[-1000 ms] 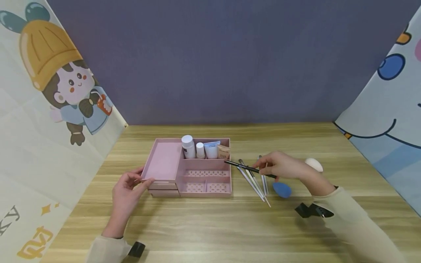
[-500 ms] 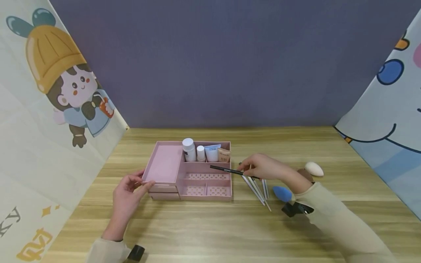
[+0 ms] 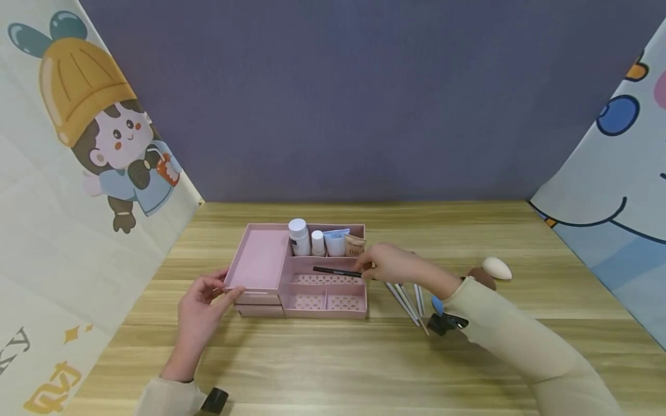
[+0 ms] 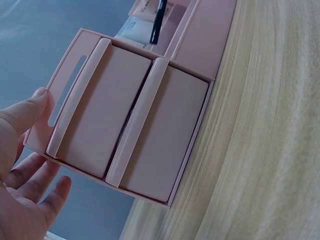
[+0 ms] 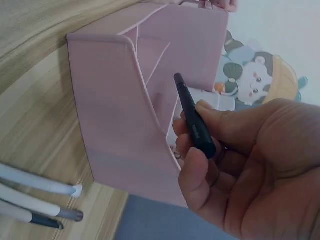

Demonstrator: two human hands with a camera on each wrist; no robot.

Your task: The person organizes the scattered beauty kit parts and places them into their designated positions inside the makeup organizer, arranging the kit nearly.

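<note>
In the head view my right hand point(image 3: 387, 264) pinches a slim black makeup pen point(image 3: 335, 271) above the middle compartment of a pink cosmetics organizer point(image 3: 325, 312). The right wrist view shows the pen point(image 5: 192, 117) between thumb and fingers, near the organizer's side wall point(image 5: 110, 110). My left hand point(image 3: 204, 300) holds the organizer's front left corner. Seen from the left wrist, the thumb presses the front panel point(image 4: 62, 92) above two shut drawers point(image 4: 107, 110), with the fingers at the side. A white bottle point(image 3: 299, 240), a smaller white-capped bottle point(image 3: 318, 242) and two tubes point(image 3: 336, 242) stand in the back compartment.
Several makeup brushes point(image 3: 403, 303) lie on the wooden table point(image 3: 333, 364) right of the organizer. Behind the right forearm are a blue sponge point(image 3: 437, 304), partly hidden, a brown sponge point(image 3: 483, 278) and a white sponge point(image 3: 496, 268). A dark wall point(image 3: 364, 104) rises behind.
My right hand has moved left with the pen, from above the brushes to the organizer's right edge; the pen now lies over the middle compartment. The left hand stays on the corner.
</note>
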